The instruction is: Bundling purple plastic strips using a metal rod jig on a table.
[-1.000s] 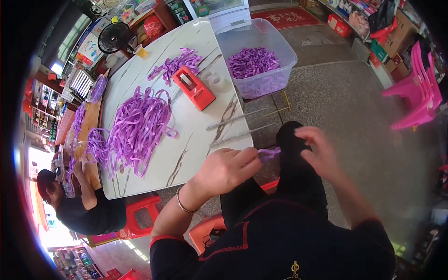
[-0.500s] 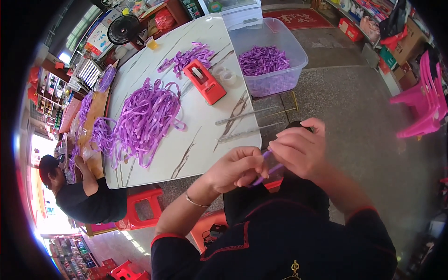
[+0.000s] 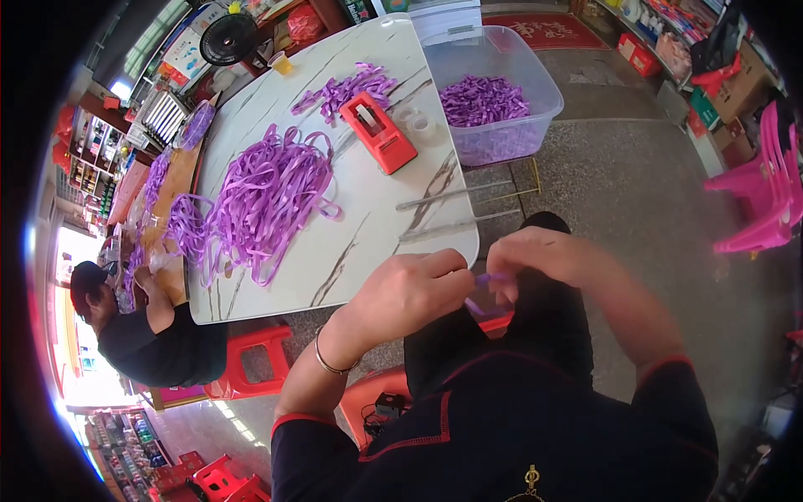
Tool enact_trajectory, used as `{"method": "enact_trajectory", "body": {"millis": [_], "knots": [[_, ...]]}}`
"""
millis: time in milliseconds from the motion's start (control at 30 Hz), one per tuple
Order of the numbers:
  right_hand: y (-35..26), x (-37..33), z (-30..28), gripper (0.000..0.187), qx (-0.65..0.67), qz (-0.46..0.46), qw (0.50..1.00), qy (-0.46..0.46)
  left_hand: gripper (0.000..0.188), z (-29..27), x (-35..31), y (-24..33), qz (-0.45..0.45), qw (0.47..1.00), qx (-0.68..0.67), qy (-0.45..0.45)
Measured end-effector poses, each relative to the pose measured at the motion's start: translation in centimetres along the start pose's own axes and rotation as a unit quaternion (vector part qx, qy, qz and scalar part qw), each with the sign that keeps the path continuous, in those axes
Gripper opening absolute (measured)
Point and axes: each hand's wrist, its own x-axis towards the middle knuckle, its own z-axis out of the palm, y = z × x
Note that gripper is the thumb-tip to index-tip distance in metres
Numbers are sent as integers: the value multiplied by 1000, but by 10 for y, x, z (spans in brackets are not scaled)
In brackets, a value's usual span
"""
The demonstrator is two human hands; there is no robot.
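Observation:
Just off the near right corner of the table, my two hands work at a narrow purple ribbon (image 3: 475, 307) over my lap. Fingers closed, my left hand (image 3: 414, 293) grips it, back of the hand upward. My right hand (image 3: 539, 255) has its fingers bent down around the other part of the ribbon; their tips are partly hidden and slightly blurred. A large heap of looped purple ribbons (image 3: 272, 197) lies on the marbled white table (image 3: 355, 243). Behind it is a smaller bunch of purple ribbons (image 3: 351, 88), next to a red tape dispenser (image 3: 386, 142).
Two thin metal rods (image 3: 443, 198) jut over the table's right edge. Beyond them stands a clear plastic bin (image 3: 510, 138) holding many purple ribbon pieces. Small clear rolls (image 3: 420, 125) and a cup (image 3: 281, 64) sit on the table. Another person (image 3: 155, 335) works at the left.
My right hand has turned over and dropped, its fingers now pointing down. My left hand has rolled so its back faces up. The view has shifted slightly.

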Motion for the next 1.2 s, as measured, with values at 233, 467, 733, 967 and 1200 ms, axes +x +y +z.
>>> {"method": "enact_trajectory", "body": {"millis": [233,467,733,967,1200], "knots": [[-2,6,2,28,-103,21,994,6,9,11,1,-8,-76,966,-246,24],[-2,-3,5,28,-387,-123,903,139,23,54,3,-18,-222,660,-717,26],[3,-5,-12,42,-48,69,996,24,24,45,15,-23,-186,809,-557,-3],[10,-8,-13,29,-288,-73,953,62,24,72,17,-33,-204,570,-796,-3],[26,-26,-36,22,-188,16,951,245,18,64,36,-64,-185,939,-277,86]]}}
